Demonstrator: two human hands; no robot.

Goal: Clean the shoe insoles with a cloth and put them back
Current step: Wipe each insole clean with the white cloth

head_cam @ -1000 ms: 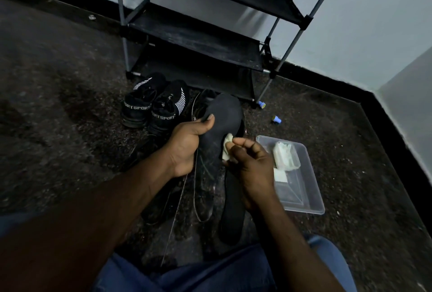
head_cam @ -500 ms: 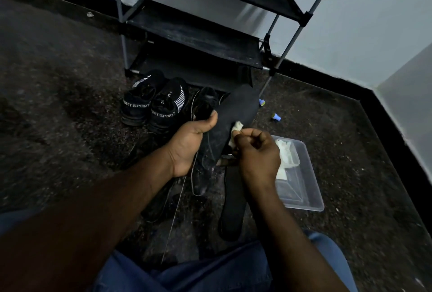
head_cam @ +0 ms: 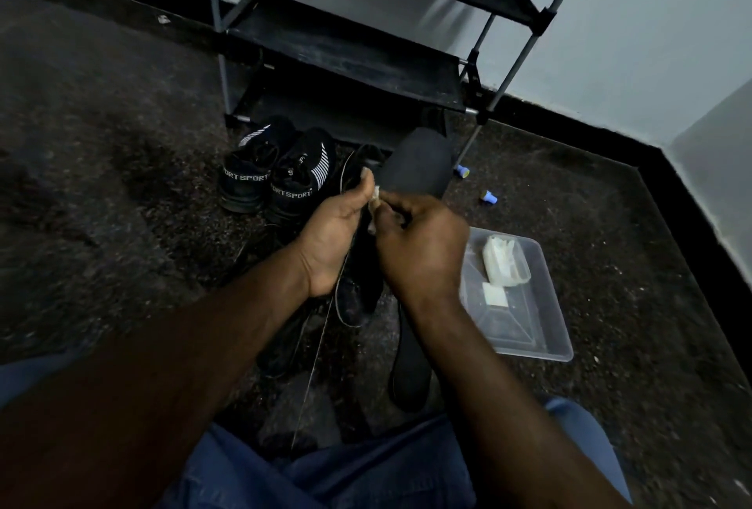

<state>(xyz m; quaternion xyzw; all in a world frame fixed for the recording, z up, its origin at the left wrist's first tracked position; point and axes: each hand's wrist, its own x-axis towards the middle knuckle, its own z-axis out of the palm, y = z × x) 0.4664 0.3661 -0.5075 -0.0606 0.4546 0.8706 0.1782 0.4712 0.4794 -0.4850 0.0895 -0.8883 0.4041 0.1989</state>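
Note:
My left hand point(head_cam: 333, 235) grips a black insole point(head_cam: 419, 168) by its lower part; the rounded toe end rises above both hands. My right hand point(head_cam: 419, 252) pinches a small white cloth point(head_cam: 373, 205) against the insole, right beside my left thumb. A second black insole point(head_cam: 409, 370) lies flat on the floor under my right wrist. A dark shoe point(head_cam: 358, 297) with loose laces lies beneath my hands, mostly hidden. A pair of black SPORT shoes point(head_cam: 276, 178) stands on the floor to the left.
A black shoe rack point(head_cam: 346, 56) stands against the wall ahead. A clear plastic tray point(head_cam: 529, 305) with white wipes lies on the floor at the right. Two small blue caps point(head_cam: 488, 196) lie near the rack's leg. My knees in blue jeans point(head_cam: 325, 468) fill the bottom.
The insole has tilted to the right and risen. My right hand with the cloth has slid left and up along it, ending next to my left thumb.

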